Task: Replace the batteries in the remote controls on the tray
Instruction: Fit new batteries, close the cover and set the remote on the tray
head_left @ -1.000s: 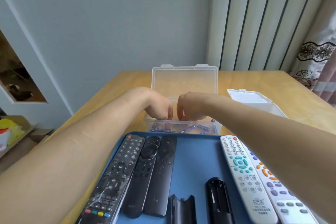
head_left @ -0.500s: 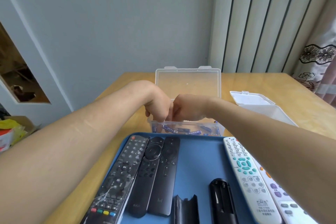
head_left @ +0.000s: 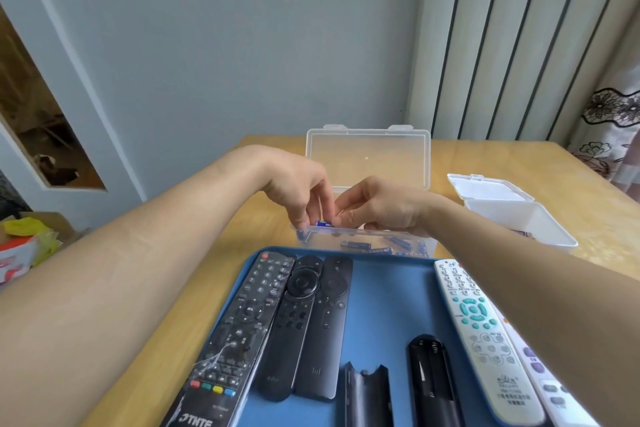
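Observation:
A blue tray holds several remotes: three black ones at the left, a white one and a second pale one at the right. An opened black remote lies face down beside its loose back cover. Behind the tray stands a clear box with its lid up, holding several blue batteries. Both hands meet over the box's left end. A blue battery is pinched between the fingertips of my left hand and my right hand.
A white lidded box stands open on the wooden table to the right of the clear box. A grey wall and a striped curtain lie behind the table. Cardboard and coloured items sit on the floor at the far left.
Both hands have lifted slightly out of the clear box, and a blue battery now shows between their fingertips. The view has shifted a little.

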Tool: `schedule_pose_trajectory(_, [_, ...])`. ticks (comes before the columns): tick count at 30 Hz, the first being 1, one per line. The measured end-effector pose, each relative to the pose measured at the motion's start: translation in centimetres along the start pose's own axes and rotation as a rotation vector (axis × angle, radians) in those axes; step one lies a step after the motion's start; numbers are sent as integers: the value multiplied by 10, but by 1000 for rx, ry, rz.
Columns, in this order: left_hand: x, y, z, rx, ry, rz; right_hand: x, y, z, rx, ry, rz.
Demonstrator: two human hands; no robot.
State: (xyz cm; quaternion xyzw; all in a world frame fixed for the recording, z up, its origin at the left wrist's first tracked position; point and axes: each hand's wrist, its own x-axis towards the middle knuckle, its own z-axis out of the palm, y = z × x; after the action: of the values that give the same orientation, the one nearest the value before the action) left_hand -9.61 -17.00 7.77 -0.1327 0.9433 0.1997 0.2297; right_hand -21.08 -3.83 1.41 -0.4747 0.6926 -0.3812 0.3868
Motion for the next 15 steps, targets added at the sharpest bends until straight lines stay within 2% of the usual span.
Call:
schedule_pose_trajectory(4, [-11,-9,4,-120,200,43,-2,-2,1,60,160,-20])
schedule_pose_trajectory(10, [-31,-15,18,-586,618,165,-15,-13,-6,6,522,-43])
schedule_pose_trajectory(13, [-34,-5,31,-825,762,233,-28,-20,-1,169,580,-43])
schedule_pose_trajectory(15, [-36,7,43,-919,796,254,-41,-24,6,369,522,-55])
